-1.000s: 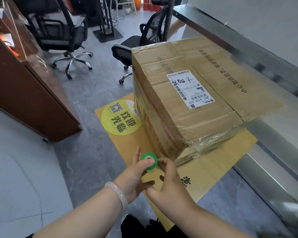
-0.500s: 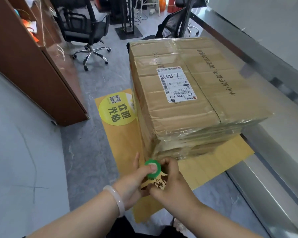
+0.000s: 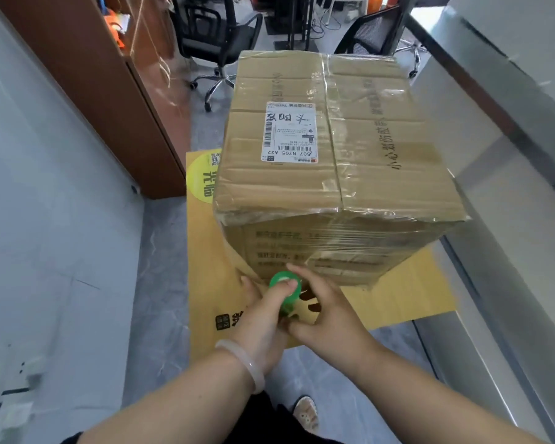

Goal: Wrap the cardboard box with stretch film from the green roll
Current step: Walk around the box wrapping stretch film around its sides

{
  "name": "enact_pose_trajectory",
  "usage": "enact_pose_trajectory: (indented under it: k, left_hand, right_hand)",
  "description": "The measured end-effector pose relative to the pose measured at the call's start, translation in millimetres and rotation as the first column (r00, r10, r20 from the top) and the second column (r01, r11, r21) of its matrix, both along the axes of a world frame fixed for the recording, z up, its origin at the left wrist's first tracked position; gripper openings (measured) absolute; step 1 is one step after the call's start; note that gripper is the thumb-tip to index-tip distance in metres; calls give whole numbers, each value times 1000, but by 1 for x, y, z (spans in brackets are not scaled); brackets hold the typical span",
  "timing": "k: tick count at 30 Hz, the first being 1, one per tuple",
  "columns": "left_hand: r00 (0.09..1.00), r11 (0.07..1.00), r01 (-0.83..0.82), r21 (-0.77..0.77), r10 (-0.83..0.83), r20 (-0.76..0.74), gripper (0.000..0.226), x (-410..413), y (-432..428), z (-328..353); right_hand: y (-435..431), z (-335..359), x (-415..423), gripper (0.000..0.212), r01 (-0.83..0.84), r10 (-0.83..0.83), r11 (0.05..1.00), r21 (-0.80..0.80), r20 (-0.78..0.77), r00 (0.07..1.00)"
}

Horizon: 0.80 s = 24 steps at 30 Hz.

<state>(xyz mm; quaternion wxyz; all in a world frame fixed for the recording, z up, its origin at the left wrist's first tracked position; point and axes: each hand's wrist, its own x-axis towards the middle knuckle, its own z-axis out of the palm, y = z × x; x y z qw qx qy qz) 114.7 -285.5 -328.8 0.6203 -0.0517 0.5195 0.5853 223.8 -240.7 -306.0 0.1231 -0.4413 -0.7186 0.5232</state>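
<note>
While the cardboard box [image 3: 302, 193] sits on a yellow mat [image 3: 398, 299], the left hand [image 3: 260, 325] and right hand [image 3: 330, 318] grip the green roll [image 3: 291, 299].

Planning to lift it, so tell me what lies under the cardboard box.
The cardboard box stands on a yellow floor mat whose round printed circle it partly covers. The mat beneath the box is hidden.

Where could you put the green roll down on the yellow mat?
The bare strip of yellow mat between the cardboard box and the mat's near edge, right of the right hand, has room. So does the grey floor left of the mat. It is crowded at the box's near-left corner, where the left hand and right hand grip the green roll.
</note>
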Motion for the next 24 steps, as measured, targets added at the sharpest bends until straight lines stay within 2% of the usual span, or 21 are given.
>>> enact_pose_trajectory:
  k: [2,5,7,10,13,16,18,20,22,24]
  left_hand:
    - [998,998,-59,4,59,25,124,9,5,3]
    - [988,988,-154,-20,154,-6,131,30,12,10]
    - [984,983,-177,-41,177,-8,133,43,15,14]
    - [982,982,-186,-43,187,19,138,52,19,10]
    - [977,975,-212,-59,211,-22,129,65,26,6]
    - [953,953,-299,-48,296,-61,134,84,36,7]
    - [912,911,-407,-65,402,-77,115,100,46,10]
    - [855,849,-517,-109,508,-103,98,119,57,11]
    - [801,794,-599,-103,593,-87,99,137,66,11]
    - [769,764,-639,-86,635,-73,104,153,72,12]
  right_hand:
    - [5,2,6,62,3,-4,1000,-10,-29,1000]
    - [11,5,17,50,90,-103,987,-132,-94,990]
    - [17,9,24,54,85,-97,988,-131,-90,991]
    - [27,12,32,74,-30,28,997,-69,-30,999]
    - [43,9,44,61,-118,118,993,-31,21,993]
    - [57,3,59,52,-140,138,984,-111,-22,990]
    - [69,-1,70,56,-184,182,976,-119,-30,983]
    - [82,0,81,70,-308,312,939,-157,6,950]
    - [96,3,95,85,-443,454,884,-146,51,889]
    - [110,5,107,83,-515,521,853,-85,76,850]
